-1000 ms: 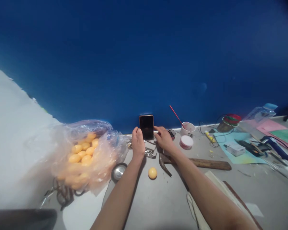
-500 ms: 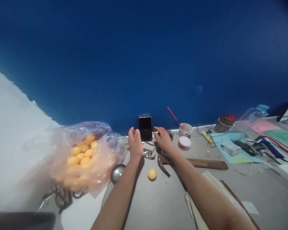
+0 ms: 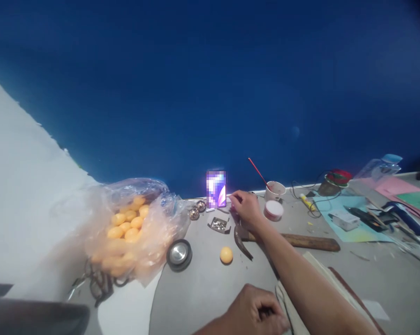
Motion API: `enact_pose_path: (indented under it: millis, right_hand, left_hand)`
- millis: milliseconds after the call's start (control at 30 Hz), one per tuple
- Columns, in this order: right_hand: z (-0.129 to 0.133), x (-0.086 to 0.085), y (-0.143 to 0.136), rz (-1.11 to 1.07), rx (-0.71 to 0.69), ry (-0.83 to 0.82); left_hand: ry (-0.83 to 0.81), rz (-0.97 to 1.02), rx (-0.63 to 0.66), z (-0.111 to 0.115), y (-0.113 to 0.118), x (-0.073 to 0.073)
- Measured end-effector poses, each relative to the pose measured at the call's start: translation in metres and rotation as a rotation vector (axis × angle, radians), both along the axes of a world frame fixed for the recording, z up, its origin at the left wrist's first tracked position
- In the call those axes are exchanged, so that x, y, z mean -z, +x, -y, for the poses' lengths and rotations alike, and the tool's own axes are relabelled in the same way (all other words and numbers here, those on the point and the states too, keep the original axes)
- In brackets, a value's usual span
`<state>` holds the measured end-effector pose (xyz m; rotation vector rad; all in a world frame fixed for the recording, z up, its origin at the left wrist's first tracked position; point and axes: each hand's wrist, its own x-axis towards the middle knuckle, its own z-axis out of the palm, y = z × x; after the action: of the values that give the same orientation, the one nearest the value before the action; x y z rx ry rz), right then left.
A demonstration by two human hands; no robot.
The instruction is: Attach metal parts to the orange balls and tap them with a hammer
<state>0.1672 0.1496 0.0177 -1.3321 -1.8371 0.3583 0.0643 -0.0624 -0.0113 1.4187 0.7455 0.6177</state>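
A phone (image 3: 216, 190) with a lit screen leans upright against the blue wall. My right hand (image 3: 245, 208) is just right of the phone, its fingers curled together; whatever may be between them is too small to name. Near the bottom centre, my left hand (image 3: 257, 311) is loosely curled over the table, and its grip is partly hidden. Between the hands are a yellow ball (image 3: 226, 255) and a claw hammer (image 3: 294, 241), whose head lies below my right wrist. A small metal tray of tiny pieces (image 3: 219, 224) sits in front of the phone.
At left is a plastic bag of yellow balls (image 3: 126, 225), beside a round metal dish (image 3: 179, 254). A paper cup with a red stick (image 3: 275, 190) and a pink-lidded jar (image 3: 274, 210) stand right of my right hand. Papers, a bottle (image 3: 388, 165) and cables fill the far right.
My left hand has drawn back from the phone to the bottom centre. The phone's dark screen has lit up. The view has shifted slightly, and my right hand's fingers are more curled.
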Motion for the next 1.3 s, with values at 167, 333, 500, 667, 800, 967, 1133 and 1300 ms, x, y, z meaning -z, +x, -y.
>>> enact_pose_path:
  millis: [167,333,500,667,800,967,1133,1300]
  right_hand:
    - [0.0,0.002,0.009,0.094,0.033,-0.022]
    - [-0.001,0.004,0.01,0.109,0.065,0.003]
    - [0.0,0.007,0.009,0.085,-0.017,0.01]
    - [-0.003,0.01,0.009,0.096,-0.002,0.003]
    - [-0.003,0.01,0.011,0.1,0.011,0.004]
    - [-0.003,0.01,0.012,0.09,-0.011,0.014]
    - [-0.002,0.01,0.013,0.082,-0.032,0.022]
    - [-0.001,0.007,0.014,0.088,-0.031,0.054]
  left_hand:
    - [0.045,-0.055,-0.085,-0.01,-0.001,0.022]
    - [0.405,-0.072,-0.148,-0.006,-0.009,0.015]
    - [0.916,-0.307,-0.541,-0.012,-0.028,-0.022]
    - [1.015,-0.706,-0.715,-0.028,-0.059,-0.027]
    - [1.022,-0.816,-0.622,-0.037,-0.074,-0.007]
    - [1.002,-0.694,-0.566,-0.043,-0.078,0.004]
    - [0.614,-0.361,-0.685,-0.048,-0.08,-0.007]
    - [0.027,0.084,-0.782,-0.055,-0.078,-0.023]
